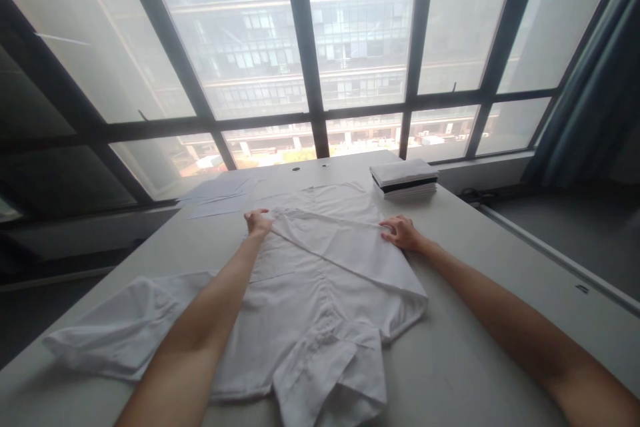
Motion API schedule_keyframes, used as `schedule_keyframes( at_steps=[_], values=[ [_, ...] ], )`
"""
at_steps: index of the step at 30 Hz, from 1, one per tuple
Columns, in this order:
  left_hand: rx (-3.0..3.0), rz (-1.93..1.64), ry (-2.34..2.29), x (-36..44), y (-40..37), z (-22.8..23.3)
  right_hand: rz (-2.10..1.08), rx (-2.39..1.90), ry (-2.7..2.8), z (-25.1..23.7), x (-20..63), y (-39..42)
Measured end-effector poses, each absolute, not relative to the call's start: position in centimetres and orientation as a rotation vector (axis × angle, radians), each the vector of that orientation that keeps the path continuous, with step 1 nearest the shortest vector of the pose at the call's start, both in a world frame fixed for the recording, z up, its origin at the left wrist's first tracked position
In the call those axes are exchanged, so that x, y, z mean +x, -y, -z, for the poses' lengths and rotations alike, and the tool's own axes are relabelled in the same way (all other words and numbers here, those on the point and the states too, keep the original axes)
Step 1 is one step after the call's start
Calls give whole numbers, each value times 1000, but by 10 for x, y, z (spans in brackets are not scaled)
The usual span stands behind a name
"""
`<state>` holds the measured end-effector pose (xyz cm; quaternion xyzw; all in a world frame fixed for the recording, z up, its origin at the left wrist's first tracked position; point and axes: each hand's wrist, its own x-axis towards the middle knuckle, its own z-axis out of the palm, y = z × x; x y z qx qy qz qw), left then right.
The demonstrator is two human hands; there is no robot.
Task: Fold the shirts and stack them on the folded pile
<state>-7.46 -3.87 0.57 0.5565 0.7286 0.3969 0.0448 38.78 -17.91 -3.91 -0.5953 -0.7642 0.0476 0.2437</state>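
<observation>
A white shirt (300, 293) lies spread on the white table, with one sleeve (135, 323) stretched out to the left and another sleeve (333, 373) folded down toward the near edge. Its right side is folded inward over the body. At the shirt's left, my left hand (259, 221) is closed, pinching the corner of the folded layer. Across from it, my right hand (400, 233) has bent fingers closed on the shirt's right folded edge. Small creases run down the middle of the cloth.
A stack of folded clothes (404, 178), white with a black layer, sits at the table's far right. Sheets of paper (220, 192) lie at the far left. Large windows (360, 27) rise behind the table (480, 280), and a blue-grey curtain (585, 73) hangs at right.
</observation>
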Motion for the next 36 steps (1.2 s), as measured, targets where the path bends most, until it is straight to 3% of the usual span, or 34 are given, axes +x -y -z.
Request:
schedule_keyframes(
  at_steps=[4,9,15,21,27,36],
  values=[
    [1930,-1057,-2234,-43,49,-7,-49,-1636,2076,28,381,183],
    [2680,-556,-1605,25,77,-5,-91,-1466,2184,12,351,217],
    [2720,-49,-1441,47,104,14,-256,-1447,2478,31,339,288],
    [2692,3,-1481,44,105,13,-347,-1452,2520,26,350,300],
    [2862,-214,-1288,58,126,5,-140,-1547,2428,17,374,247],
    [2744,20,-1246,46,129,9,-108,-1885,2286,36,413,224]
  ],
)
